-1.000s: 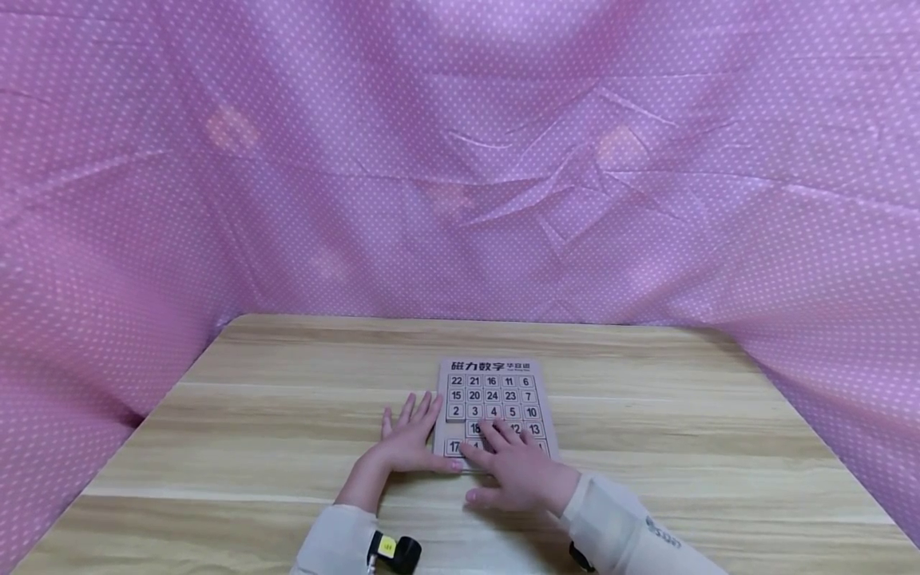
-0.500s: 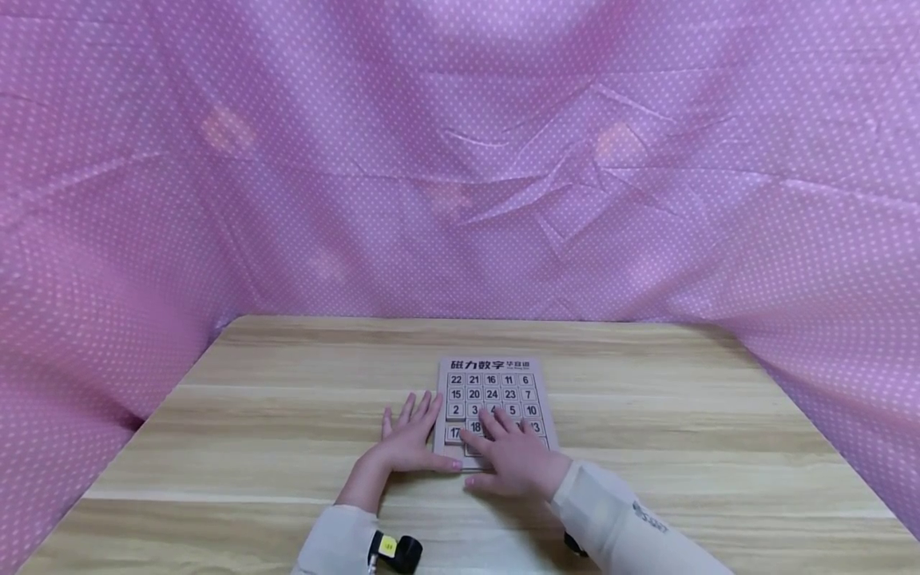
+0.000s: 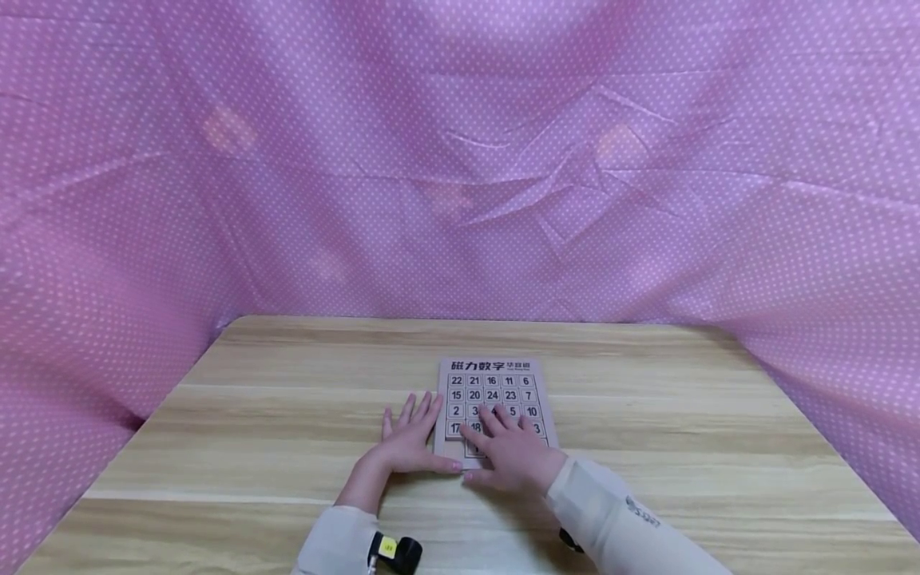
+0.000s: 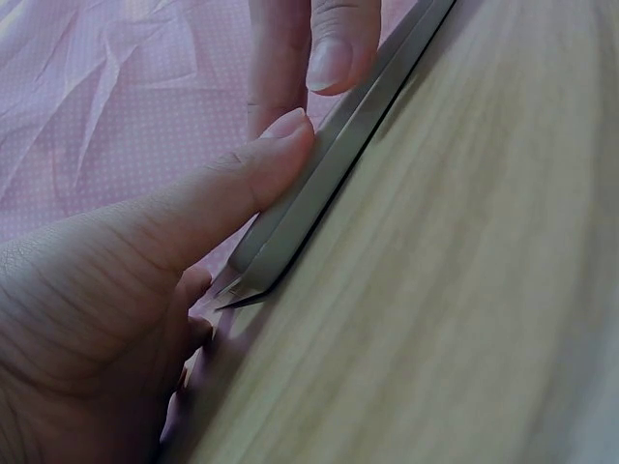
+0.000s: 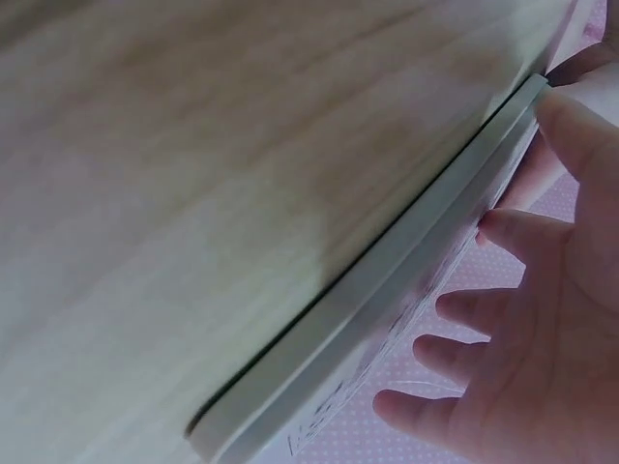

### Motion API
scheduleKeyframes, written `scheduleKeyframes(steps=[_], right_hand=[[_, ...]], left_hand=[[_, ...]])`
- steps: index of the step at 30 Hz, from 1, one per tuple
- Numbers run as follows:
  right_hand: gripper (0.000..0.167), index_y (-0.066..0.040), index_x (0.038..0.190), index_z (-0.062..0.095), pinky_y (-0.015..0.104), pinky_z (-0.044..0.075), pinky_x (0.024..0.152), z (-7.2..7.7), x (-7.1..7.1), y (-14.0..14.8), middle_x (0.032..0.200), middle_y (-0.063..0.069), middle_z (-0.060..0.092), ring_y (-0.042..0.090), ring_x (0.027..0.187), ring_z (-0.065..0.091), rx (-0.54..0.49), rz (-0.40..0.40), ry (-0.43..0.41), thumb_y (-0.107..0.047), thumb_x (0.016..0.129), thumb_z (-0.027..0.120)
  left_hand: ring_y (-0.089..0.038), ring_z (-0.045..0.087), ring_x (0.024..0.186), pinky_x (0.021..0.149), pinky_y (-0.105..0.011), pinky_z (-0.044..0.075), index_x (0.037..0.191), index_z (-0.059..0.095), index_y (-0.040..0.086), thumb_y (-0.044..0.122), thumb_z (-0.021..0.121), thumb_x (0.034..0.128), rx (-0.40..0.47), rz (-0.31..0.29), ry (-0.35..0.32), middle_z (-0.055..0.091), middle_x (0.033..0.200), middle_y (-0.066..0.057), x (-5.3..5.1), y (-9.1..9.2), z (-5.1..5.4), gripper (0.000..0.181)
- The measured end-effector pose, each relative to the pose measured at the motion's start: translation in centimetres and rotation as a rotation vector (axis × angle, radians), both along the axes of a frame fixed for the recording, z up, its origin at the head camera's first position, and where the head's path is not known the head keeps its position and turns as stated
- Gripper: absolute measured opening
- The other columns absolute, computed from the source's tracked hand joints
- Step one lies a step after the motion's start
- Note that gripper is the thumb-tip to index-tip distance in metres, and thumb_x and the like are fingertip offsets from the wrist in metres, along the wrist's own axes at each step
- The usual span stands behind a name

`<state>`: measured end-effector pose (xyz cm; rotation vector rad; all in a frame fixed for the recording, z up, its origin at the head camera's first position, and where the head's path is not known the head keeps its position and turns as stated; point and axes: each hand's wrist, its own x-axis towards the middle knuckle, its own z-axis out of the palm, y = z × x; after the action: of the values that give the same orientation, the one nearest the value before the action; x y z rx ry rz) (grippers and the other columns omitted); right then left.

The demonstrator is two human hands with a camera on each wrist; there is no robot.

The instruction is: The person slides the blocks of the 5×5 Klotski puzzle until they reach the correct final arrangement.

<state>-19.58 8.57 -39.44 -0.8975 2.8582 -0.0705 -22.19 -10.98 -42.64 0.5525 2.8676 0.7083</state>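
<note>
A light number sliding puzzle (image 3: 544, 399), with Chinese lettering along its top, lies flat on the table. My left hand (image 3: 410, 446) rests at its lower left corner, fingers spread along the left side and thumb on the front edge. In the left wrist view that thumb lies on the puzzle's rim (image 4: 314, 193). My right hand (image 3: 513, 455) reaches over the lower rows, its index fingertip at the number 17 tile (image 3: 454, 429). Beneath that tile is a vacant slot (image 3: 454, 450). Several lower tiles are hidden by the right hand.
The wood-grain table (image 3: 302, 367) reaches back to a pink dotted cloth (image 3: 460, 200) that hangs behind and at both sides. A black wrist camera (image 3: 407, 554) sits on the left sleeve.
The 17 tile has slid up from the bottom row into the fourth row, leaving the bottom left slot vacant. My right hand has shifted slightly up and left. The left hand has stayed put.
</note>
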Motion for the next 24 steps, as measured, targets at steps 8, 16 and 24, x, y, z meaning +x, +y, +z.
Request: scheduleKeyframes(steps=[8,16,24], right_hand=[[0.069,-0.016,0.134,0.033,0.062,0.014,0.091,-0.1,0.8,2.6,0.139,0.017,0.017,0.039,0.124,0.012,-0.098,0.016,0.008,-0.056,0.079,0.045],[0.068,-0.013,0.133,0.035,0.062,0.016,0.09,-0.1,2.3,6.6,0.138,0.02,0.019,0.042,0.123,0.014,-0.14,0.002,0.036,-0.055,0.08,0.047],[0.068,-0.011,0.131,0.038,0.063,0.018,0.088,-0.1,3.4,8.9,0.136,0.021,0.023,0.042,0.121,0.018,-0.14,-0.026,0.048,-0.055,0.08,0.046]], left_hand=[[-0.034,-0.005,0.126,0.093,-0.055,-0.013,0.139,0.013,0.01,0.066,0.063,0.0541,0.014,0.0,0.003,0.007,0.142,-0.014,0.2,0.2,-0.1,0.113],[-0.032,-0.005,0.127,0.093,-0.053,-0.014,0.139,0.012,0.012,0.066,0.063,0.0531,0.007,0.014,-0.002,0.006,0.142,-0.013,0.2,0.2,0.0,0.114],[-0.032,-0.005,0.127,0.093,-0.054,-0.013,0.139,0.012,0.011,0.065,0.065,0.0525,0.018,0.015,-0.008,0.006,0.142,-0.013,0.1,0.2,0.1,0.115]])
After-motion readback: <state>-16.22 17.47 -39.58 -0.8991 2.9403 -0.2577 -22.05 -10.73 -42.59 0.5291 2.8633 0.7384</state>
